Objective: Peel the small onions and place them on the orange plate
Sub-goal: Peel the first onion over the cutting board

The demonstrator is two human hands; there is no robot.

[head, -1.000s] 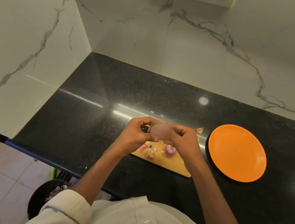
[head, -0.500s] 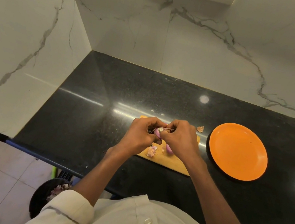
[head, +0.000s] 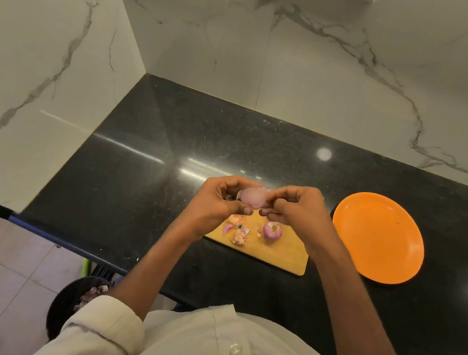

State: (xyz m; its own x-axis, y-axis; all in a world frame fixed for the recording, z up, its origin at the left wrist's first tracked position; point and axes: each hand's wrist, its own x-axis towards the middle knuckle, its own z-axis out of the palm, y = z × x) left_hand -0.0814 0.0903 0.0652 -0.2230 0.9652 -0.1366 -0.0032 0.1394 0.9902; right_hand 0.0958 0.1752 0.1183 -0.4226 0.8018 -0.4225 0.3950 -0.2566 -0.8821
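A small pale purple onion (head: pixel 252 196) is held above the wooden cutting board (head: pixel 278 254), pinched between both hands. My left hand (head: pixel 219 199) grips its left side and my right hand (head: pixel 295 208) grips its right side, fingertips on a bit of skin at the top. A second small onion (head: pixel 272 231) lies on the board just below my right hand. Loose pink and tan skins (head: pixel 238 229) lie on the board's left part. The orange plate (head: pixel 377 237) sits to the right of the board with nothing on it.
The board and plate rest on a black granite counter (head: pixel 147 169) in a marble-walled corner. A dark bin (head: pixel 75 302) holding onion scraps stands on the tiled floor below the counter's front edge, at the lower left.
My hands have drawn slightly apart and turned the onion, so more of its smooth purple surface shows. The onion on the board is no longer covered by my right hand.
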